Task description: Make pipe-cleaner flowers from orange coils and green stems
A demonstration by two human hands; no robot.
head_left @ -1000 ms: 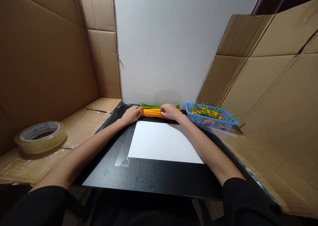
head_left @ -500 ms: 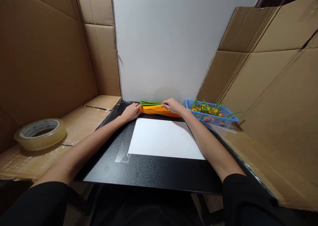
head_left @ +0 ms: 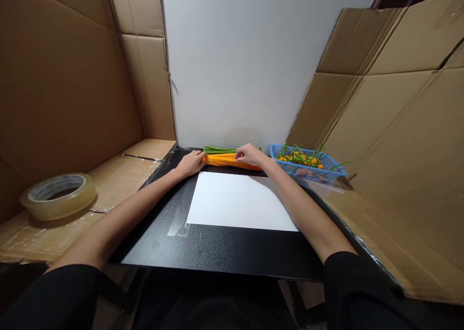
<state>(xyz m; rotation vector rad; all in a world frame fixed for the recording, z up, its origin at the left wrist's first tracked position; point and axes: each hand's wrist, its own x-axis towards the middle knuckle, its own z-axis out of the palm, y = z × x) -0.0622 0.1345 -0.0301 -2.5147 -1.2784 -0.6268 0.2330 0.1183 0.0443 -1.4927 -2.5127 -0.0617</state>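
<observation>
Many orange strands [head_left: 221,159] stretch from the left hand [head_left: 192,163], its fingers loosely curled at their end, to beneath the right hand [head_left: 251,154], its thumb and fingertips bent close together; I cannot tell whether either grips any. Green strands [head_left: 217,150] lie just beyond both hands, a blue basket [head_left: 326,176] to the right hand's right.

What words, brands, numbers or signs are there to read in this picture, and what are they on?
Roll of tape: there is printing on its inner ring, but it is too small and blurred to read.
Orange strands, white paper, blue basket: no writing that I can make out.
So there is no readable text to quote.
</observation>
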